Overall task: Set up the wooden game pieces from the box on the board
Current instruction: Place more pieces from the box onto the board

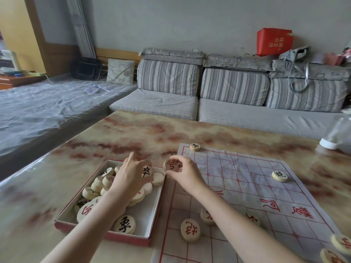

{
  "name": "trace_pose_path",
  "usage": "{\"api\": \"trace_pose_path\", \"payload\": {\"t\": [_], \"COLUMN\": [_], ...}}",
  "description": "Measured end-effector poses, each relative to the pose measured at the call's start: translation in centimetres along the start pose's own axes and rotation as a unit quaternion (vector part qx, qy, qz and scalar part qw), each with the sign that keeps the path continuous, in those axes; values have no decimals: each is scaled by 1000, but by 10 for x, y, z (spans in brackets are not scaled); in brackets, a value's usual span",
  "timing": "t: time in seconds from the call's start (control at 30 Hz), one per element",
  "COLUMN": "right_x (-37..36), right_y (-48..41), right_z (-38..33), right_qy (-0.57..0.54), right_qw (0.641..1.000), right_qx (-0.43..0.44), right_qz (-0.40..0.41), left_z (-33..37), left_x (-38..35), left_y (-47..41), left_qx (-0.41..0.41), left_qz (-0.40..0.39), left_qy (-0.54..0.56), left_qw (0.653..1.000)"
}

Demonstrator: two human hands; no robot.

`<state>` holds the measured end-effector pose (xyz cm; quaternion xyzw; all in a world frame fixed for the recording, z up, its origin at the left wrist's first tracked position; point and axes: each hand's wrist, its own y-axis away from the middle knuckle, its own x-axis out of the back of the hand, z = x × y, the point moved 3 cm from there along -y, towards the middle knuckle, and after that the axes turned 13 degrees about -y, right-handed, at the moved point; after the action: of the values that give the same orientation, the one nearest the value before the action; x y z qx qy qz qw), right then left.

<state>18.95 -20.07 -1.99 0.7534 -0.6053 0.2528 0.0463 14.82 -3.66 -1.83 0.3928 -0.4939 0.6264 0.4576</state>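
Wooden black-lettered disc [147,171] held in left grip [131,175] over red-rimmed cardboard box [106,235], red-lettered disc [171,165] pinched in right grip [185,174] at gridded paper board [247,179] edge; placement on intersections judged next.

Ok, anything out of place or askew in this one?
The bottle at the table's right edge seems to lie on its side, cap toward the board, though it is blurred. The board is creased. Nothing looks spilled.

Grey wall [190,25] runs behind striped sofa [167,76], red bag [274,41] sits on its back, sheet-covered bed [38,111] lies left, marbled table [114,133] in front, soft daylight.
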Motion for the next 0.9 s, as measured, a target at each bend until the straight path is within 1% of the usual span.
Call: {"api": "trace_pose_path", "payload": {"t": [0.07, 0.13, 0.2, 0.27, 0.4, 0.57, 0.7, 0.8, 0.9], "right_x": [20, 33, 35, 31, 16, 4, 0, 3, 16], "right_y": [11, 26, 40, 53, 69, 73, 74, 75, 75], "right_z": [-2, -4, -4, 0, 11, 14, 16, 18, 17], "right_qy": [-6, 3, 15, 26, 58, 66, 87, 82, 41], "right_qw": [999, 997, 993, 989, 984, 988, 986, 986, 990], "right_qx": [-29, -47, -62, -86, -105, -73, -49, -54, -62], "right_qz": [-23, -65, -100, -117, -131, -121, -132, -138, -119], "left_z": [6, 13, 20, 25, 28, 26, 21, 21, 25], "left_x": [4, 9, 12, 12, 11, 11, 8, 8, 6], "left_y": [2, 6, 11, 14, 21, 31, 34, 35, 30], "left_qx": [10, 13, 10, 1, 11, 23, 24, 21, 8], "left_qz": [23, 37, 40, 35, 41, 60, 61, 63, 55], "left_qy": [51, 90, 118, 137, 159, 155, 143, 145, 151], "left_qw": [998, 995, 992, 990, 986, 986, 988, 987, 987]}}
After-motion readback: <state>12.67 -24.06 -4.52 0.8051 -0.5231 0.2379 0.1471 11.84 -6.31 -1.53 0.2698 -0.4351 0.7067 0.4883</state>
